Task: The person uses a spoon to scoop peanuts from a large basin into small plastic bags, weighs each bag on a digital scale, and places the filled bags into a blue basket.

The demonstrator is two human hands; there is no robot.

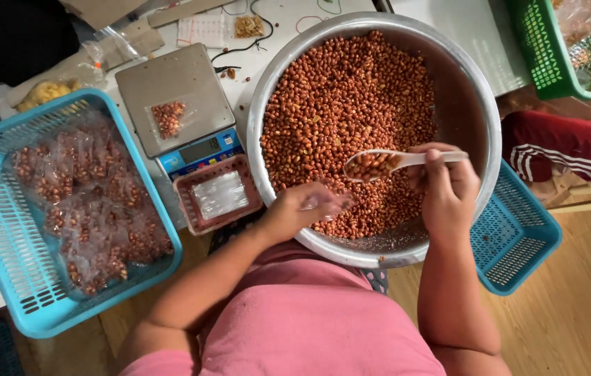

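Your right hand [448, 191] holds a white spoon [386, 163] level, its grip closed on the handle so the heaped peanuts stay in. Your left hand [295, 209] pinches a small clear bag [330, 202] over the near rim of the metal bowl [473, 90], so spills fall back into it. 1 filled bag [168, 118] lies on the scale [170, 90]; filled bags pile in the blue basket [3, 223] at the counter's left edge.
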